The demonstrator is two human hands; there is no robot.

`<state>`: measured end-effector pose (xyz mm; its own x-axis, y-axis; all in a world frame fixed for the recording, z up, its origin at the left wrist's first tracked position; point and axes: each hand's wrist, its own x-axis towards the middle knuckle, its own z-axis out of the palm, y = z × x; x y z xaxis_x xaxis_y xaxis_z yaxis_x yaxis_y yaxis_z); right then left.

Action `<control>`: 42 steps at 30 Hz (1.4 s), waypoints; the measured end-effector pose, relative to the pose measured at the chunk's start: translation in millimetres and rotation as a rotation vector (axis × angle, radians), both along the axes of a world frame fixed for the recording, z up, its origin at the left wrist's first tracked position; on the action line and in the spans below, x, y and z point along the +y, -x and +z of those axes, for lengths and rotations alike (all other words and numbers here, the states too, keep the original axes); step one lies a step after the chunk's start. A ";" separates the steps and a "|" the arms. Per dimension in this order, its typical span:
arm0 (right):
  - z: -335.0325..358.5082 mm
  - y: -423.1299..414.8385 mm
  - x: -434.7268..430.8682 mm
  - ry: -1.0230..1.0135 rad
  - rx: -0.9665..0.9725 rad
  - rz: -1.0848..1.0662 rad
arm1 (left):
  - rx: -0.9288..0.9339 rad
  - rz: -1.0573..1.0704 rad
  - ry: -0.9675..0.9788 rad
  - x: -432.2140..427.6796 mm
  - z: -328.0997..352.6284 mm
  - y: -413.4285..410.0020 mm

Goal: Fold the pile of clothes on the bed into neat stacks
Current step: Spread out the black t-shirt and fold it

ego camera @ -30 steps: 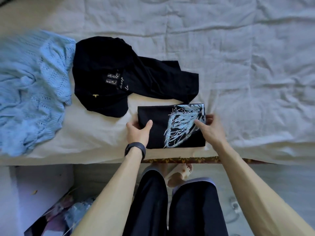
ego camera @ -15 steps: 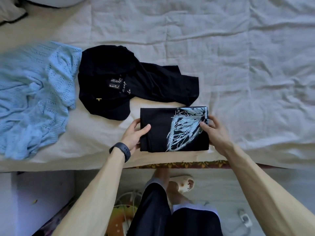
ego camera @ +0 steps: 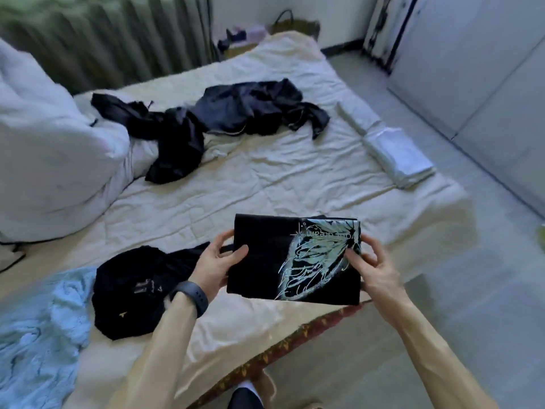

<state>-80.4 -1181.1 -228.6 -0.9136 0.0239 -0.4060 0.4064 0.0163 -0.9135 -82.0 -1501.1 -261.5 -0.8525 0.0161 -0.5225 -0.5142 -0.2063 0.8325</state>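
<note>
Gripping black shirt [ego camera: 265, 273], lettering [ego camera: 329, 236] apparently unreadable

In your upper left hangs a grey-green curtain [ego camera: 118, 39], blurred. Below it a bulky white duvet [ego camera: 44, 160] fills the left edge. At top centre you see a woven basket [ego camera: 298, 25]. Pale cupboard doors [ego camera: 472, 69] run down the right, above the grey floor [ego camera: 472, 290].

The cream-sheeted bed [ego camera: 265, 178] is carrying a bunched white duvet [ego camera: 50, 160] on the left. Crumpled dark clothes [ego camera: 236, 113] are lying mid-bed, and a folded pale stack [ego camera: 395, 152] at the right edge. A black garment [ego camera: 132, 290] is lying beside a light-blue knit [ego camera: 38, 335] at the near edge.
</note>
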 end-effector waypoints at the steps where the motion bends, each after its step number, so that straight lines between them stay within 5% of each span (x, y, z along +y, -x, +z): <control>1: 25.1 -1.9 16.5 -0.002 0.053 -0.047 | 0.040 -0.055 -0.012 13.2 27.8 12.4; 10: 199.5 -10.8 147.9 -0.120 0.457 -0.356 | 0.405 -0.378 0.001 150.1 233.7 95.6; 18: 279.6 12.6 225.3 -0.218 0.637 -0.561 | 0.624 -0.470 -0.052 251.6 326.3 149.9; 29: 321.2 64.6 313.4 -0.259 0.776 -0.731 | 0.744 -0.576 -0.164 358.5 376.0 246.6; 42: 280.5 141.8 513.9 -0.292 0.707 -0.780 | 0.660 -0.637 -0.179 567.4 328.3 341.1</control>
<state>-222.2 -667.2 51.9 -0.6298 0.7076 0.3205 -0.2166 0.2363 -0.9472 -423.0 -933.6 66.8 -0.7788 0.6158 0.1193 -0.0091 -0.2014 0.9795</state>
